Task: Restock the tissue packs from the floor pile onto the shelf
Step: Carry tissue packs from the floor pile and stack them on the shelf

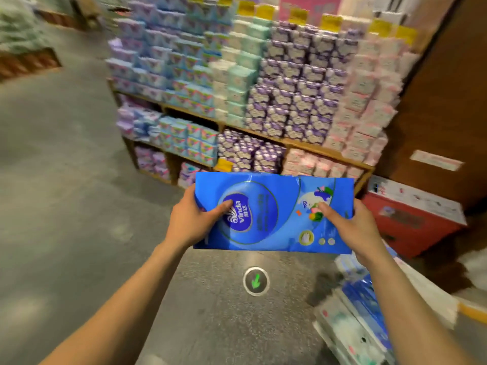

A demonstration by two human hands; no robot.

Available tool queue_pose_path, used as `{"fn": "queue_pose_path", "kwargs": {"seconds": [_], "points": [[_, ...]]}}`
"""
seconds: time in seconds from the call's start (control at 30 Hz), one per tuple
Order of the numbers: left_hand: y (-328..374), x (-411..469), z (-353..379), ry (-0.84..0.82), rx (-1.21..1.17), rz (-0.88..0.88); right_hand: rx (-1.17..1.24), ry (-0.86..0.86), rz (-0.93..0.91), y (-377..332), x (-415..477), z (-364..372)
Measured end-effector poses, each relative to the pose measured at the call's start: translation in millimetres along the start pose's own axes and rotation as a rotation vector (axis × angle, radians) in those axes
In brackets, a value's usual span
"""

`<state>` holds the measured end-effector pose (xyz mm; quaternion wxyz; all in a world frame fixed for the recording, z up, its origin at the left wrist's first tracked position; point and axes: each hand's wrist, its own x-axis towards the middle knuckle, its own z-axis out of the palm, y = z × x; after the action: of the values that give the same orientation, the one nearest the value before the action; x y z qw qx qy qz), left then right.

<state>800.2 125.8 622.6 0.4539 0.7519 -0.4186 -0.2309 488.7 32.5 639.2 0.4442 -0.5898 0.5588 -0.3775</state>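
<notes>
Gripping blue Vinda tissue pack (274, 214) endwise with left hand (193, 219) and right hand (354, 227); long axis crosswise, print upward.

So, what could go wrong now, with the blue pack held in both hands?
The left hand and right hand grip the blue tissue pack only at its ends; it might slip. The floor pile lies close on the right, a possible trip. The shelf looks full; stacked packs might topple.

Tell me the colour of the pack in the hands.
Bright blue, with a darker blue logo patch; the pack shows clearly in the head view.
</notes>
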Motion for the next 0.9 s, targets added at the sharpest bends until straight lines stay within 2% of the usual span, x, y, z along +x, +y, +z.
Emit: {"fn": "queue_pose_path", "kwargs": {"seconds": [0.23, 0.5, 0.77, 0.9], "points": [[-110, -30, -212, 0.248, 0.015, -0.135, 0.003, -0.241, -0.083, -57, -32, 221], [-221, -85, -445, 0.604, 0.020, -0.309, -0.005, -0.552, -0.224, -152, -118, 480], [-333, -159, -613, 0.990, -0.057, -0.464, -0.010, -0.907, -0.376, -226, -214, 735], [-375, -202, -693, 1.184, -0.094, -0.600, -0.013, -1.164, -0.401, -262, -286, 864]]}}
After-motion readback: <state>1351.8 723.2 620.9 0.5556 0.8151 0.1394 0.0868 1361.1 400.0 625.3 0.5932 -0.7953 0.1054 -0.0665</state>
